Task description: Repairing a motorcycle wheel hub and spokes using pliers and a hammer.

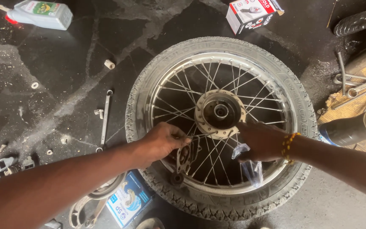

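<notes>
Pinching a flat metal gasket against the wheel spokes, the left hand worked near the hub — the right hand gripped a clear plastic bag.

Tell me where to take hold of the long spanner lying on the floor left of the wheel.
Grip the spanner at mid-shaft, coming from straight above with fingers across its narrow width. It lies flat and nearly upright in the head view, with its ends near small parts and the tyre to its right, so the bare middle looks freest.
</notes>
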